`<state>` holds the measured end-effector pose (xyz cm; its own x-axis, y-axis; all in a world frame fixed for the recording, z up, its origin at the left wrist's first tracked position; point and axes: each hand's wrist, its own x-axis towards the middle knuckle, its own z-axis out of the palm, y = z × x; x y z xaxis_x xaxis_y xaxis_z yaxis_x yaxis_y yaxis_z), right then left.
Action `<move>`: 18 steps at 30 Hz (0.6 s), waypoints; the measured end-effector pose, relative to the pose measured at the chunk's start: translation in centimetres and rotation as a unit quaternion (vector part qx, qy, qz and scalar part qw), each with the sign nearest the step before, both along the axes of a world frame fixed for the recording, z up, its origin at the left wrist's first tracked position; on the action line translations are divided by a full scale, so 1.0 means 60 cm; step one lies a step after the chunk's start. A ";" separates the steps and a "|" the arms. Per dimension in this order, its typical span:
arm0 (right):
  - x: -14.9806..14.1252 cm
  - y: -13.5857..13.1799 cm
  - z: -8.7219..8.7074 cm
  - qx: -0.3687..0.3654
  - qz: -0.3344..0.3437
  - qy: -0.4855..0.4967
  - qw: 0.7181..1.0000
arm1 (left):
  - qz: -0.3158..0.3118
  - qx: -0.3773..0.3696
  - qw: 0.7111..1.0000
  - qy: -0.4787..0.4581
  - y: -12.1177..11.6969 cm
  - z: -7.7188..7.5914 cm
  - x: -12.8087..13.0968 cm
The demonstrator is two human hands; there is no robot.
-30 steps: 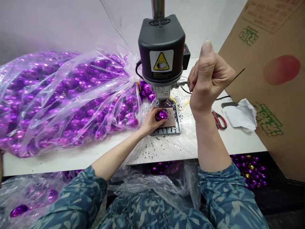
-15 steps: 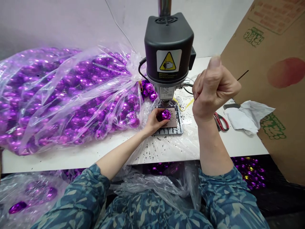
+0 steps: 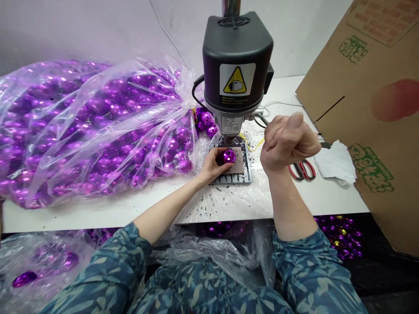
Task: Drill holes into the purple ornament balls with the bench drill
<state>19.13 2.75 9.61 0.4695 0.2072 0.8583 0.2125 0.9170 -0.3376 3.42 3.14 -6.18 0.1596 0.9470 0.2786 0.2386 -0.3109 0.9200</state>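
Between thumb and fingers, my left hand (image 3: 212, 165) pinches a shiny purple faceted ball (image 3: 229, 155). A small dark spot shows on top of the ball, right under the chuck (image 3: 229, 140) of a black bench drill press (image 3: 237, 48). Beneath the ball lies a flat square board (image 3: 238, 163) on the slotted metal base (image 3: 246, 178). My right hand (image 3: 288, 141) is closed in a fist round the feed lever (image 3: 262, 117) at the right side of the drill press; the lever's gripped end is hidden by my fingers.
A big clear bag of purple balls (image 3: 98, 131) fills the left of the white table (image 3: 131, 209). Red-handled scissors (image 3: 301, 170) and white crumpled paper (image 3: 336, 163) lie to the right, beside a tall cardboard box (image 3: 366, 109). Dark shavings are scattered around the base.
My right hand has come down and rolled forward with the lever. My left hand keeps the ball under the chuck. The view has shifted slightly.
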 end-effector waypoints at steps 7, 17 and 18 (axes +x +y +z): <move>0.010 0.018 -0.023 0.085 0.020 -0.027 0.996 | 0.001 0.000 1.000 -0.008 0.002 -0.006 0.004; 0.017 0.015 -0.046 0.066 0.012 -0.050 0.996 | 0.008 0.008 1.000 -0.006 0.004 -0.010 0.005; 0.015 0.012 -0.034 0.053 0.017 -0.049 0.997 | 0.006 0.005 1.000 -0.009 0.005 -0.009 0.006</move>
<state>20.02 3.49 7.59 0.3771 0.1260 0.9175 0.2086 0.9537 -0.2167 3.81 3.42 -6.72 0.1429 0.9460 0.2910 0.2266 -0.3175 0.9208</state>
